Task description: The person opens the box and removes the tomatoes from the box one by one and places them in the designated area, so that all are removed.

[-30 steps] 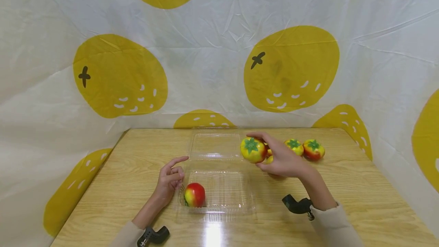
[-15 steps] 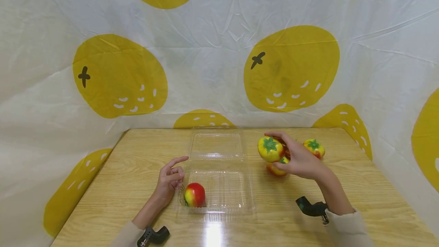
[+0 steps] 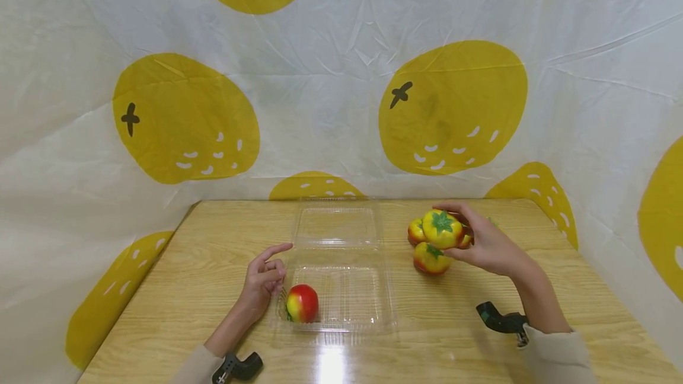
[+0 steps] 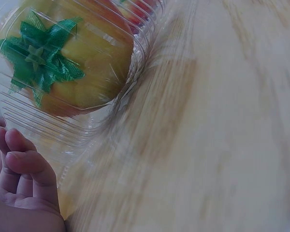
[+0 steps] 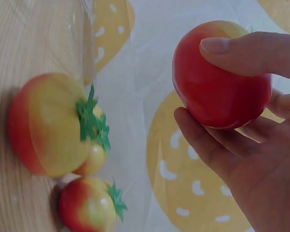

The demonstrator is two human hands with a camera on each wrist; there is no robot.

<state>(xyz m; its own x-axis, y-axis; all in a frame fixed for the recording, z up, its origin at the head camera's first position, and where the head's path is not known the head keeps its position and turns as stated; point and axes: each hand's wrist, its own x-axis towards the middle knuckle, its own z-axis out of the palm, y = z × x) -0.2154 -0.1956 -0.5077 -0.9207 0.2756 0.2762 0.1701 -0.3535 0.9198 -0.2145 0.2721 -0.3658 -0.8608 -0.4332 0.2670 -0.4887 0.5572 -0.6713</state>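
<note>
In the head view my right hand (image 3: 488, 248) grips a yellow-and-red artificial tomato (image 3: 441, 228) with a green star-shaped leaf. The right wrist view shows the thumb on the red underside of this tomato (image 5: 217, 82) and the fingers around it. Beside and behind it are several similar tomatoes (image 3: 431, 259), some partly hidden by the hand. My left hand (image 3: 261, 283) is at the left rim of an open clear plastic clamshell box (image 3: 347, 328), index finger extended, thumb and other fingertips curled at the rim. One tomato (image 3: 302, 303) lies on its side in the box's front left corner.
The box's raised or folded-back lid (image 3: 336, 224) extends toward the back of the wooden table (image 3: 224, 236). A white cloth with yellow fruit prints (image 3: 320, 117) hangs behind and at both sides. Each wrist wears a black camera mount (image 3: 501, 319).
My right hand has carried its tomato to the right, from beside the box lid to above the other tomatoes, uncovering two at the left. The left hand and box stay put.
</note>
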